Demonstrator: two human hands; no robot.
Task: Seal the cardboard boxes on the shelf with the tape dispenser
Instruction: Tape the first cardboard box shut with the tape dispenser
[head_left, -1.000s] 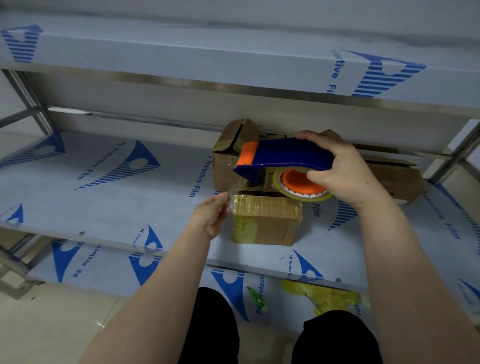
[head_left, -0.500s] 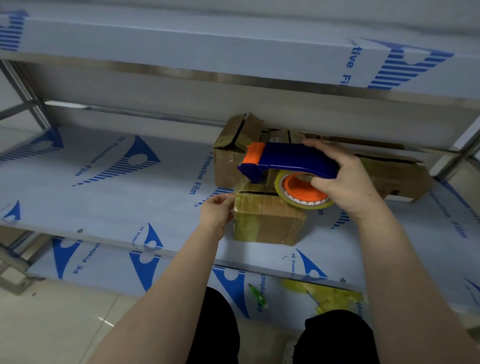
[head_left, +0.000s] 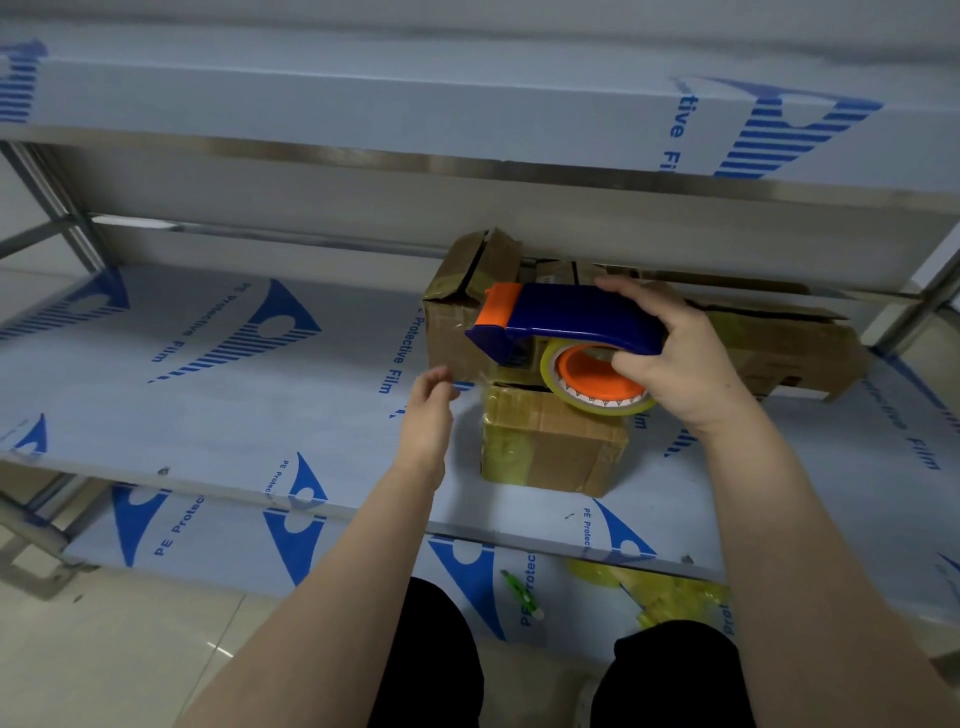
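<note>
from the head view, my right grip (head_left: 680, 358) is clamped round the tape dispenser (head_left: 571, 317), fingers over the top of its blue handle and thumb against the orange hub of the tape roll (head_left: 597, 387). the dispenser hangs just above the small box (head_left: 550, 447), which sits near the front edge of the shelf (head_left: 208, 395), right of its middle. the dispenser's long axis runs left to right, with the orange cutting end on the left and the roll on the right. the roll is over the box's far top edge, and whether it touches i cannot tell. my left grip (head_left: 428, 415) is just left of the box, beside its upper left edge and below the dispenser's mouth. it is blurred, fingers loosely curved, and i cannot tell whether it pinches the loose tape end or holds nothing. a thin shiny strand seems to run from the mouth down toward the box's left top edge. the box already carries yellowish tape on its left face. farther in stand a box with raised flaps (head_left: 467, 312) on the left and a long box (head_left: 789, 343) on the right, its flaps loose. i judge the coming pull turns on this: the free end lies at the left, nearest my left grip, so the dispenser must travel rightward across the top. on the lower shelf lie a green object (head_left: 522, 595) and tape scraps (head_left: 670, 597).
</note>
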